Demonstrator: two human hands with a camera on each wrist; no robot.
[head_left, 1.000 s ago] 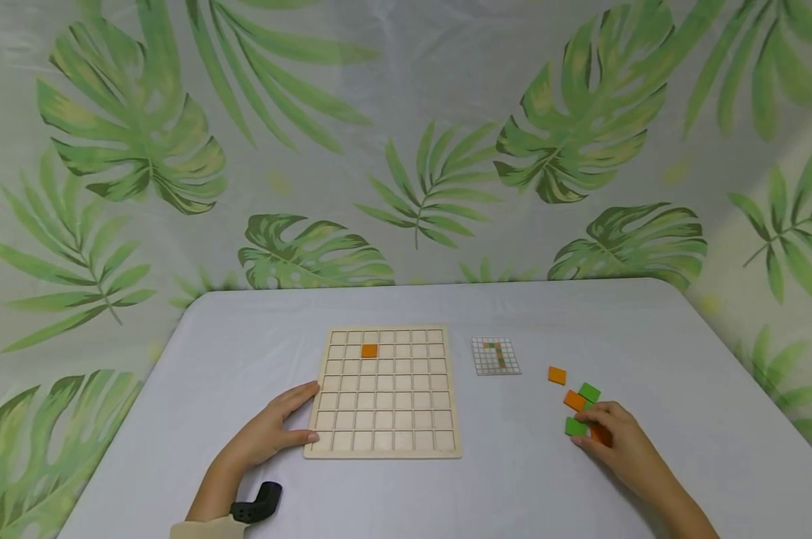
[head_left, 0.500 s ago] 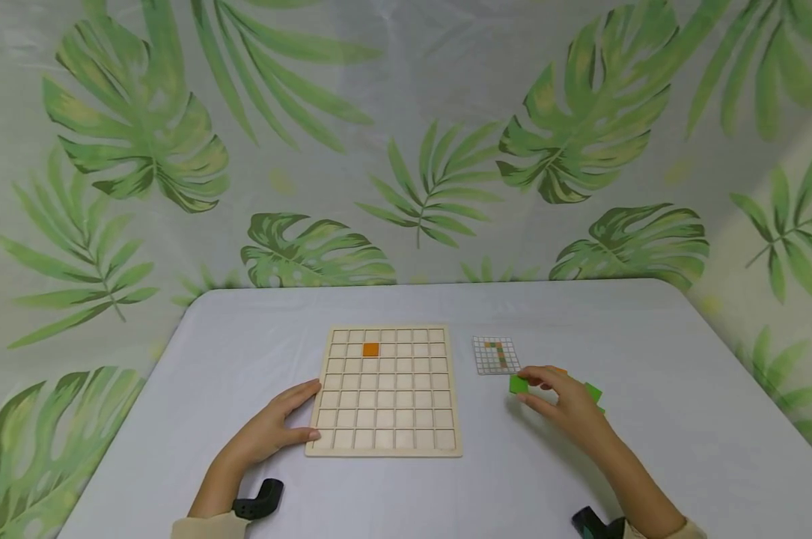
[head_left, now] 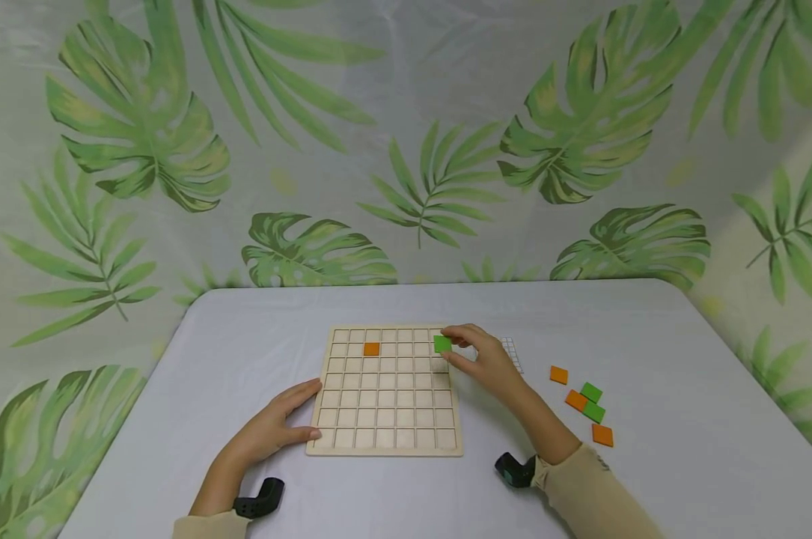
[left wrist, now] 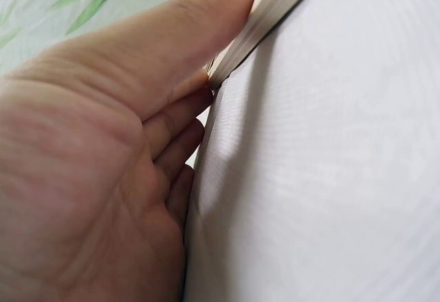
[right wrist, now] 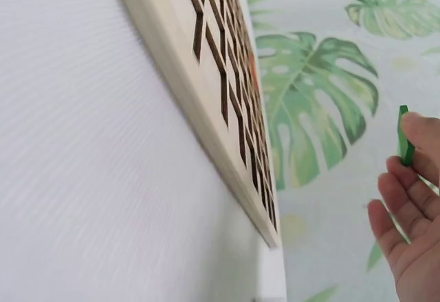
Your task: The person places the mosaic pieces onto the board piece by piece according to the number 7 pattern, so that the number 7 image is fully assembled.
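A pale wooden grid board (head_left: 385,453) lies on the table, with one orange square tile (head_left: 372,349) in a cell of its second row. At its left side my left hand (head_left: 267,427) rests, thumb on the near-left rim and fingers spread along the edge. My right hand (head_left: 489,364) pinches a green square tile (head_left: 442,344) between thumb and fingertips over the board's far right corner. In the right wrist view that green tile (right wrist: 405,135) is seen edge-on, held above the board. The left wrist view shows the left thumb (left wrist: 199,23) against the board's edge.
A small printed grid card (head_left: 511,352) lies right of the board, mostly hidden by the right hand. Farther right are loose tiles, among them an orange tile (head_left: 602,435) and a green tile (head_left: 591,391). A leaf-patterned cloth (head_left: 419,187) hangs behind the table.
My right hand has taken a green tile from the loose tiles and carried it left, past the card, to above the board's right side. My left hand stays in place.
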